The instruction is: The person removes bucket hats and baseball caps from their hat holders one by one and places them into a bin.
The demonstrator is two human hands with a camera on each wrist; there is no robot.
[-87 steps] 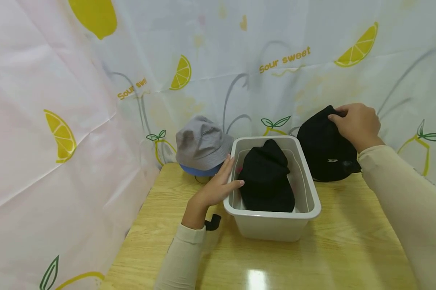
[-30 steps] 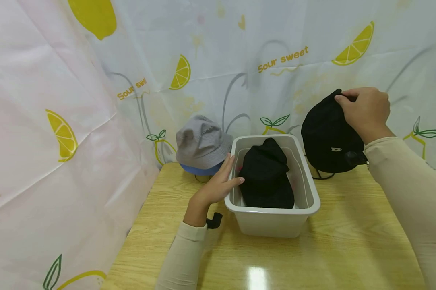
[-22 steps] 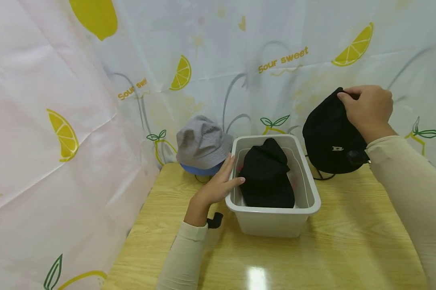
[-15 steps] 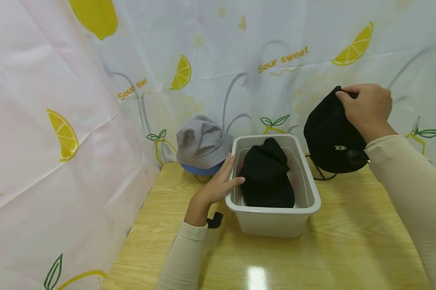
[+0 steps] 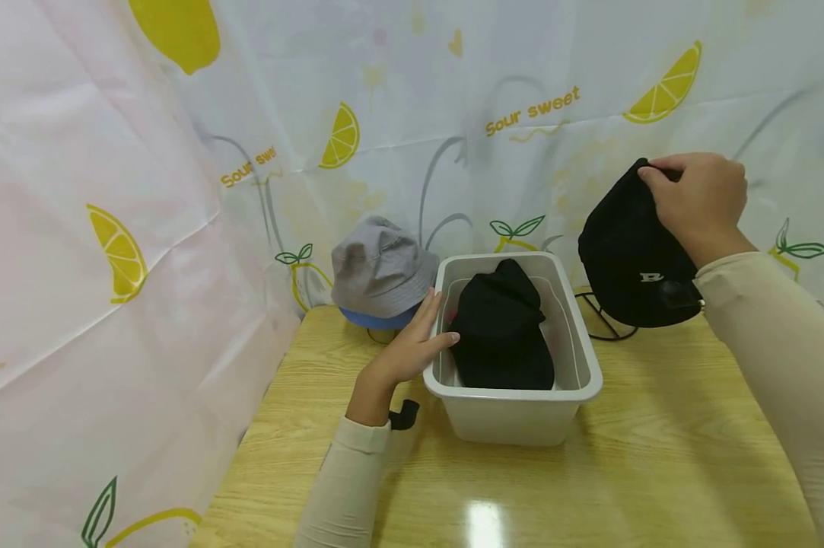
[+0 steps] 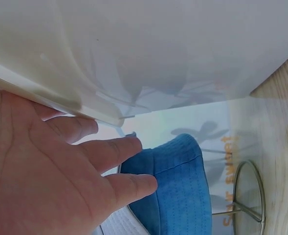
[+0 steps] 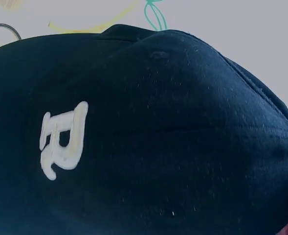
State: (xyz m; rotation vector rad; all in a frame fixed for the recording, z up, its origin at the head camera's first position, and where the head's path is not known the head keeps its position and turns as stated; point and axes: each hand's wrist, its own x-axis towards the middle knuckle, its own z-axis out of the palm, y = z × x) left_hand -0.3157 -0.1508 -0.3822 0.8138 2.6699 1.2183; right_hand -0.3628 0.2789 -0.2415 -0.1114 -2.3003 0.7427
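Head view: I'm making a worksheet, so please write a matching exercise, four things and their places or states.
1. Grey cloth bucket hat
2. Black cloth cap with white R
3. Other black cloth cap
4. Pale rectangular plastic bin

A. touched by left hand
B. gripped by right hand
C. above blue fabric
D. inside the bin

Pairs: 1-C, 2-B, 3-D, 4-A

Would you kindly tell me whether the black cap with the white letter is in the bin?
It is out: the right hand holds the lettered cap to the right of the bin.
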